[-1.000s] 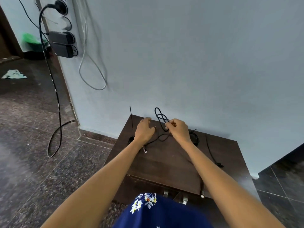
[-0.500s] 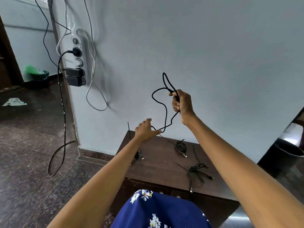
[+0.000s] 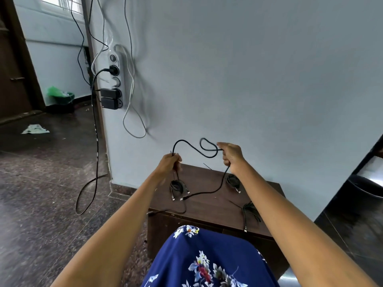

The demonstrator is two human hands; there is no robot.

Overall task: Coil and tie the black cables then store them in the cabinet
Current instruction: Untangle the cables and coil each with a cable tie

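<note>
I'm gripping black cable (image 3: 191, 146) in left hand (image 3: 169, 163) | right hand (image 3: 232, 154) pinching its loop | span running left-right above cabinet (image 3: 209, 206) back edge

A: Where is the black cable (image 3: 193, 147)?
B: In the air above the dark wooden cabinet (image 3: 209, 206), arching between both hands, with a small loop at its right end; its tail trails down onto the cabinet top.
A: And the others?
B: Two coiled bundles (image 3: 177, 186) (image 3: 233, 180) and a loose one (image 3: 249, 211) lie there.
</note>
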